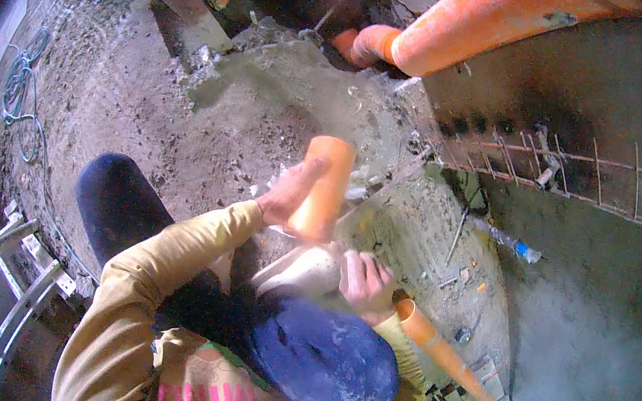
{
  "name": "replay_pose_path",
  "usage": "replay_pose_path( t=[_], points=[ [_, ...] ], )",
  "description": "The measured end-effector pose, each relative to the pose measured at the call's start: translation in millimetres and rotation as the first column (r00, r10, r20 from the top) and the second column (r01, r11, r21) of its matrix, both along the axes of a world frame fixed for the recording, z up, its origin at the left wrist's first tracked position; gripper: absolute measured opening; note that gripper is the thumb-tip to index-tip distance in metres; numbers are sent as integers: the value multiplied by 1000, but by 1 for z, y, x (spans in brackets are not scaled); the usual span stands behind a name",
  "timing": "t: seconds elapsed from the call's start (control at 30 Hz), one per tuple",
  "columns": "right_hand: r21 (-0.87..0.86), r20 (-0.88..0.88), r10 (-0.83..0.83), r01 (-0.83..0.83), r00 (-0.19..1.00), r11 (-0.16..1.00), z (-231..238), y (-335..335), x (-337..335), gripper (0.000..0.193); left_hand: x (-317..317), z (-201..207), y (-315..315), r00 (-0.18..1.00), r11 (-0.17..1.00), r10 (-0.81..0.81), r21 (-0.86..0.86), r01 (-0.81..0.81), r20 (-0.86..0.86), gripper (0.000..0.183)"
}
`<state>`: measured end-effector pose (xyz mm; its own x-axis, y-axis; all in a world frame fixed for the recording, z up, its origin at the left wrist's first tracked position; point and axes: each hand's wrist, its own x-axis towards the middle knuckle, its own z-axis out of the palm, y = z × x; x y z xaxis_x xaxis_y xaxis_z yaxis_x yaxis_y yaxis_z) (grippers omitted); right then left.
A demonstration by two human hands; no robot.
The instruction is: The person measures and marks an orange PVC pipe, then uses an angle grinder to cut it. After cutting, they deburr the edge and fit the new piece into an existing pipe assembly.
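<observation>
Tan sleeve (111, 319), left fingers (312, 172) around short, smooth orange pipe (326, 201), right fingers (362, 273) curled, hold unclear

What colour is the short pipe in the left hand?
The short pipe is light orange, as the head view shows.

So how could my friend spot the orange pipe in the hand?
Find the dusty blue knee near the bottom, then go up and left to the left hand. That hand grips the short orange pipe. Unlike the big pipe at the top and the thin pipe at lower right, it's held.
</observation>
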<state>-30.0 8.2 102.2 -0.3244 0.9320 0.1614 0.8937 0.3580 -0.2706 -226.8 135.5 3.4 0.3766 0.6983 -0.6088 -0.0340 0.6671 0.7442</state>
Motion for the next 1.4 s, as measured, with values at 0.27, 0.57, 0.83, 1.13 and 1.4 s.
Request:
replay_pose_path(
  t=[0.27, 0.57, 0.83, 1.13, 1.4],
  points=[
    [-727, -287, -898, 534, 334, 431, -53, -21, -1, 59, 45, 21, -30, 937, 960, 272, 8, -280, 218, 54],
    [-843, -498, -863, 274, -77, 462, -68, -38, 39, 46, 21, -34, -48, 970, 970, 240, -47, -239, 33, 89],
    [-858, -500, -837, 3, 220, 514, -75, -30, 98, 39, -3, -22, -10, 675, 605, -688, 301, 737, -268, 98],
    [-575, -283, -700, 468, 656, 671, -95, 2, 82, 45, 18, 5, -42, 430, 371, -611, 239, 897, -665, 99],
    [-53, 46, -350, 352, 936, 935, -90, -57, 63, 27, 51, 17, -78, 452, 355, -502, 301, 885, -737, 113]
  ],
)
